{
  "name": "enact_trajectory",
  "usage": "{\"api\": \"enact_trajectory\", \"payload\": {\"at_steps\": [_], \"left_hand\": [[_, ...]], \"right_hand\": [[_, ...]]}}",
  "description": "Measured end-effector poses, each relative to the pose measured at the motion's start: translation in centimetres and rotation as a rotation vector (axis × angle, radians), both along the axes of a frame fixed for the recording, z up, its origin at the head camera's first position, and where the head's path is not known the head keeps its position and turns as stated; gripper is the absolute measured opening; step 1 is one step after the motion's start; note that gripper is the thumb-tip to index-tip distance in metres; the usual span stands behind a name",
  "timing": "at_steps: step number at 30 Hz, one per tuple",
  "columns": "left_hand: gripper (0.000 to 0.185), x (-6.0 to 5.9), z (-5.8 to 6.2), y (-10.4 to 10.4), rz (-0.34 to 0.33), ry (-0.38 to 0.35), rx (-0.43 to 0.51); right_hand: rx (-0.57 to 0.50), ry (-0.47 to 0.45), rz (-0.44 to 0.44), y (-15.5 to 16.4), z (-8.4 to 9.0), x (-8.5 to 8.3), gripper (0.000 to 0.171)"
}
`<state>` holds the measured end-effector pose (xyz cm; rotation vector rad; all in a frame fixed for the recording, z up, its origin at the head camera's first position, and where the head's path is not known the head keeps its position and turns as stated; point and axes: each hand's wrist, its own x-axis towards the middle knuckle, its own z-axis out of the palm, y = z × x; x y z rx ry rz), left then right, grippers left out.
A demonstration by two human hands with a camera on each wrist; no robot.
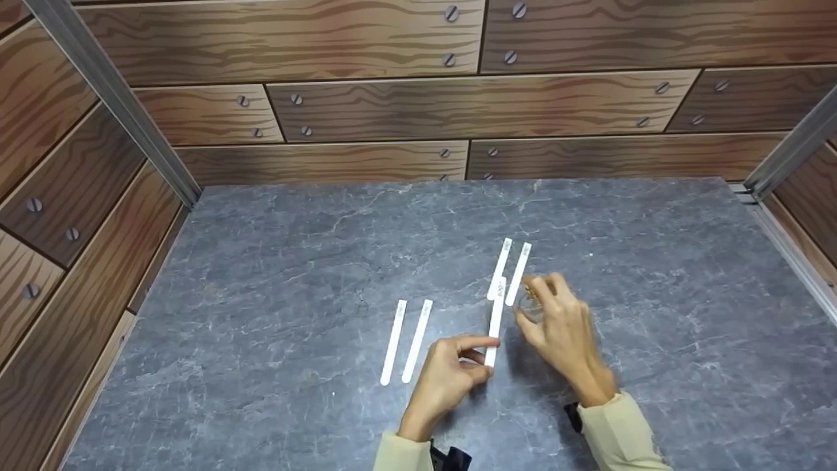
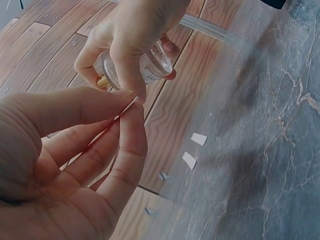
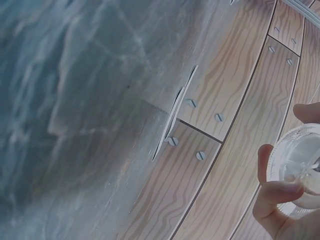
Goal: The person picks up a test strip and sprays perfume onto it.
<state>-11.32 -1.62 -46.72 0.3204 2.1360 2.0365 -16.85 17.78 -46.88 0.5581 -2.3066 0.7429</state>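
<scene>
My left hand (image 1: 482, 356) pinches the lower end of a white paper strip (image 1: 495, 319) between thumb and fingertips, and the strip stands up and away from me. In the left wrist view the same pinch (image 2: 127, 107) shows the strip edge-on. My right hand (image 1: 539, 302) grips a small clear glass bottle (image 1: 531, 292) with a gold collar, right beside the strip's upper part. The bottle (image 2: 150, 67) has a ribbed body, and the right wrist view shows it (image 3: 300, 165) held in curled fingers (image 3: 272, 192). A strip (image 3: 175, 117) appears there edge-on.
Two white strips (image 1: 405, 340) lie side by side on the grey stone-look table (image 1: 261, 294), left of my left hand. Two more strips (image 1: 510, 265) lie beyond the held one. Wood-patterned walls (image 1: 392, 111) with metal corner posts enclose the table on three sides.
</scene>
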Motion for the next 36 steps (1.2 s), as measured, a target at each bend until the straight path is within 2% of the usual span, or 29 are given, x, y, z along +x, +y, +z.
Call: {"api": "enact_trajectory", "payload": {"at_steps": [13, 28, 36], "left_hand": [[0.044, -0.02, 0.02, 0.0, 0.004, -0.005, 0.008], [0.043, -0.18, -0.04, -0.15, 0.013, -0.006, -0.018], [0.043, -0.19, -0.19, -0.15, 0.014, -0.005, 0.005]], "right_hand": [[0.002, -0.006, -0.039, -0.31, 0.39, 0.23, 0.042], [-0.006, 0.028, -0.023, -0.55, 0.49, 0.08, 0.045], [-0.005, 0.032, -0.027, -0.54, 0.37, 0.03, 0.045]]}}
